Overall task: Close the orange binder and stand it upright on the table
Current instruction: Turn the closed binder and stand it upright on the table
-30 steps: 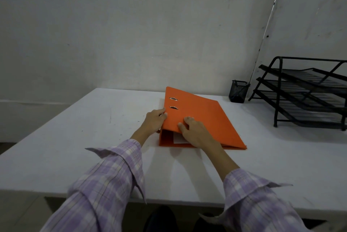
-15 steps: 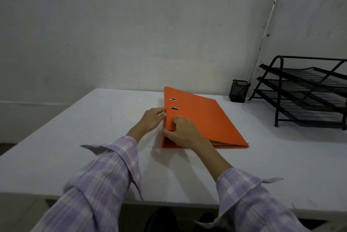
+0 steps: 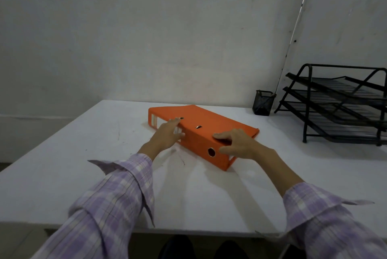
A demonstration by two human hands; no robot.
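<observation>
The orange binder (image 3: 211, 122) lies flat and closed on the white table (image 3: 62, 164), turned so its spine with a white label and a round finger hole faces me. My left hand (image 3: 167, 135) rests against the spine near the label, fingers spread over its top edge. My right hand (image 3: 236, 143) grips the binder's near right corner, thumb on the cover and fingers around the spine end.
A black mesh pen cup (image 3: 262, 102) stands at the back of the table. A black three-tier wire tray rack (image 3: 339, 103) fills the back right. The wall runs behind the table. The table's front edge is close to my body.
The cover has come fully shut. The binder has been rotated so the spine now faces me. My right hand moved from the cover to the near right corner.
</observation>
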